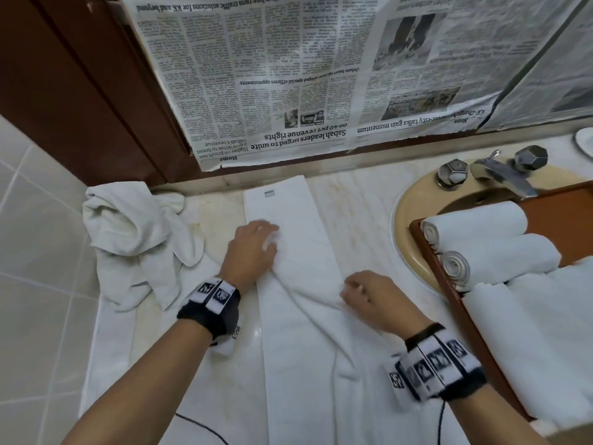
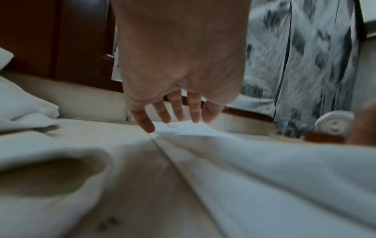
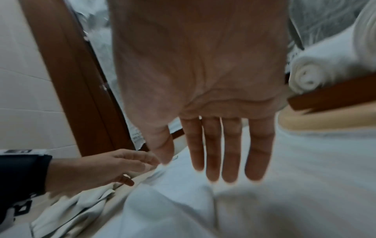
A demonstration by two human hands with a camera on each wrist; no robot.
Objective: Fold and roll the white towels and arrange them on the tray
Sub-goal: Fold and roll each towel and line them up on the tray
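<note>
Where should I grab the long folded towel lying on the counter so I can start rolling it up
Take the folded towel by its near short end, coming from the counter's front edge with both hands. It lies as a long strip running away toward the newspaper, and its near half is rumpled, so smooth that flat first, then roll away from you.

Plate (image 1: 584, 140) cut off; newspaper (image 2: 301, 67) blurred

Both forearms stretched forward; left hand (image 1: 253, 248) palm-down with fingers (image 2: 179, 109) straight; right hand (image 1: 365, 295) flat, fingers (image 3: 231, 149) together.
</note>
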